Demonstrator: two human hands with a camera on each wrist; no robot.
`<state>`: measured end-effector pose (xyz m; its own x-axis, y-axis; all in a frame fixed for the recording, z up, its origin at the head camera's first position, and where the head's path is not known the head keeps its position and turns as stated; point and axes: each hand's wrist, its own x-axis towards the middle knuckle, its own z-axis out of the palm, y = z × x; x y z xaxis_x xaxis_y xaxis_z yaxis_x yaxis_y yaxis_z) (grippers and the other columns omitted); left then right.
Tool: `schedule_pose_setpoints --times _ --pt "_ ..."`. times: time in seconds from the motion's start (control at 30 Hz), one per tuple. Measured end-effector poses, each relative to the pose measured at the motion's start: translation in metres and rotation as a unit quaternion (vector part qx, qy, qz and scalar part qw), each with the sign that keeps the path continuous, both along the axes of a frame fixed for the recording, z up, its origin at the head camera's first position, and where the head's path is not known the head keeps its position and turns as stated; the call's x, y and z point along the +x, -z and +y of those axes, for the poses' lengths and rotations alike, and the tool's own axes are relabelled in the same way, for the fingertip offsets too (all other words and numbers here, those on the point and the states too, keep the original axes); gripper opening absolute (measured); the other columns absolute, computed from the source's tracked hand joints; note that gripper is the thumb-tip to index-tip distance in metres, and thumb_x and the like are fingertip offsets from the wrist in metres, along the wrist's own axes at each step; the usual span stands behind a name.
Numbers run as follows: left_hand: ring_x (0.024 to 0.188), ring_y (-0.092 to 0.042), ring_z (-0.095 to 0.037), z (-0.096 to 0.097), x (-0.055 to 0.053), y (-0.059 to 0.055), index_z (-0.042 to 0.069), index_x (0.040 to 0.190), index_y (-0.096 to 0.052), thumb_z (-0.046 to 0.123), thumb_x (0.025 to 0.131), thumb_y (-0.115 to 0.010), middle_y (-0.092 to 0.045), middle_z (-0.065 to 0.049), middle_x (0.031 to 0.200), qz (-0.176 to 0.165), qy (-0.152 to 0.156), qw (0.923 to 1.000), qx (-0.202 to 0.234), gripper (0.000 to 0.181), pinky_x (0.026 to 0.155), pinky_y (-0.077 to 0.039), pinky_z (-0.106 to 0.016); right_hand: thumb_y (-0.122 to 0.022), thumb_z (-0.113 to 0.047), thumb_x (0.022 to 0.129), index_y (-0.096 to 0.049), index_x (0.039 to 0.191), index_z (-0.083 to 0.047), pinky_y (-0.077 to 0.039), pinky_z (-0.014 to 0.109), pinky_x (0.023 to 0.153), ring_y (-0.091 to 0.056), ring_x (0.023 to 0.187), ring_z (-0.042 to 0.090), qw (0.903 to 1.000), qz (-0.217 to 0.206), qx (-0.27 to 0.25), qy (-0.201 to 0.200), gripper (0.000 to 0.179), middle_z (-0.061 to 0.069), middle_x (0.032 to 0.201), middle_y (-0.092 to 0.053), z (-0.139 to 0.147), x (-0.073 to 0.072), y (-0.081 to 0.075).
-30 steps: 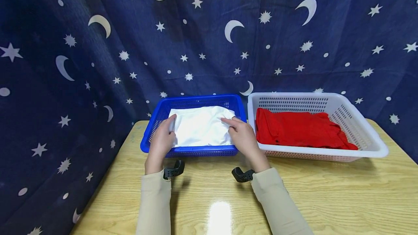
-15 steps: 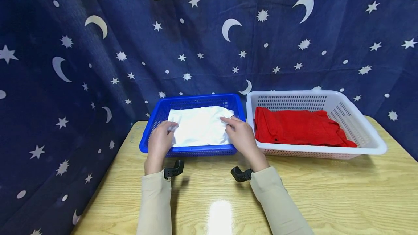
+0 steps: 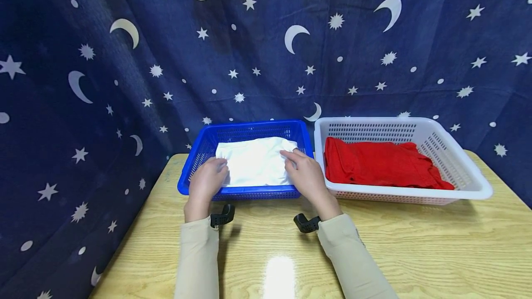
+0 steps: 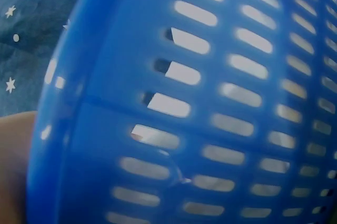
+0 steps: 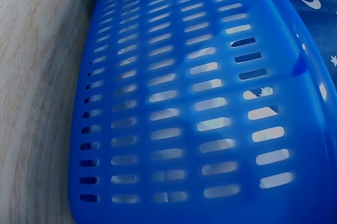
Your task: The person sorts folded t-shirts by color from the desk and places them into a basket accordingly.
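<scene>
A folded white cloth (image 3: 255,160) lies in the blue plastic basket (image 3: 253,192). At the cloth's left edge, my left hand (image 3: 205,178) pinches the fabric with its fingertips, and small creases run beside them. Over the right edge is my right hand (image 3: 306,175), its index finger straight along the cloth and the thumb apart from it. Its other fingertips are partly hidden at that edge. The left wrist view is filled by the slotted basket wall (image 4: 105,129), with a bit of the left hand (image 4: 13,166) behind the rim. The right wrist view also shows slotted basket wall (image 5: 179,98).
Close on the right stands a white basket (image 3: 465,170) with a folded red cloth (image 3: 382,165) in it. Both baskets sit at the back of a wooden table (image 3: 257,253). Behind and to the left hangs a dark blue curtain (image 3: 249,40) with moons and stars.
My left hand has drawn back slightly toward me and curled its straight index finger to pinch the cloth's left edge. The right thumb has shifted a little left; the right hand otherwise stays put.
</scene>
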<state>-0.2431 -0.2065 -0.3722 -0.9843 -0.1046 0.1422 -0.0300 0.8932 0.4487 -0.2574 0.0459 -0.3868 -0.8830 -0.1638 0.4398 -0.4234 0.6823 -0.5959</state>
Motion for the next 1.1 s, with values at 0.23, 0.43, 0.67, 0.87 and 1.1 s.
schedule_pose_setpoints --times 0.23,0.43,0.67,0.87,1.1 --pt "0.116 -0.043 -0.033 0.0008 -0.0001 -0.0005 0.011 0.120 -0.058 0.031 0.089 -0.048 -0.048 -0.012 0.127 -0.006 0.013 0.9995 -0.029 0.038 0.094 -0.032 -0.051 -0.046 -0.023 0.089 -0.058 0.120 -0.019 -0.045 0.035 0.070 -0.058 0.083 0.020 0.9996 0.003 0.028 0.004 0.034 0.000 0.090 -0.059 0.0003 0.0005 -0.0004" --pt "0.119 -0.040 -0.035 0.0016 -0.0003 -0.0014 0.011 0.121 -0.057 0.035 0.089 -0.047 -0.043 -0.014 0.132 -0.017 0.023 0.9987 -0.043 0.041 0.094 -0.031 -0.053 -0.046 -0.023 0.090 -0.054 0.125 -0.015 -0.035 0.050 0.093 -0.041 0.120 0.030 0.9994 -0.004 0.035 0.005 0.037 0.016 0.133 -0.042 0.0015 -0.0002 -0.0014" --pt "0.118 -0.041 -0.035 0.0012 -0.0014 -0.0001 0.011 0.121 -0.056 0.031 0.090 -0.045 -0.043 -0.015 0.131 -0.015 0.024 0.9986 -0.046 0.039 0.093 -0.032 -0.054 -0.047 -0.022 0.088 -0.057 0.122 -0.013 -0.031 0.048 0.097 -0.033 0.126 0.029 0.9994 0.003 0.032 0.010 0.036 0.013 0.140 -0.033 0.0020 -0.0012 -0.0008" --pt "0.117 -0.041 -0.035 0.0020 0.0003 0.0009 0.011 0.124 -0.054 0.032 0.090 -0.047 -0.041 -0.015 0.132 -0.009 0.007 0.9992 -0.038 0.041 0.090 -0.033 -0.057 -0.048 -0.021 0.088 -0.057 0.121 -0.011 -0.027 0.046 0.100 -0.021 0.132 0.023 0.9993 0.016 0.033 0.010 0.035 0.010 0.144 -0.025 0.0024 -0.0008 0.0009" --pt "0.123 -0.032 -0.033 0.0016 0.0016 0.0020 0.009 0.126 -0.051 0.034 0.089 -0.048 -0.032 -0.015 0.137 0.004 -0.017 0.9991 -0.038 0.045 0.088 -0.031 -0.062 -0.049 -0.023 0.088 -0.057 0.120 -0.015 -0.028 0.047 0.099 -0.024 0.131 0.021 0.9992 0.020 0.035 -0.006 0.035 0.006 0.142 -0.032 -0.0002 -0.0010 0.0023"
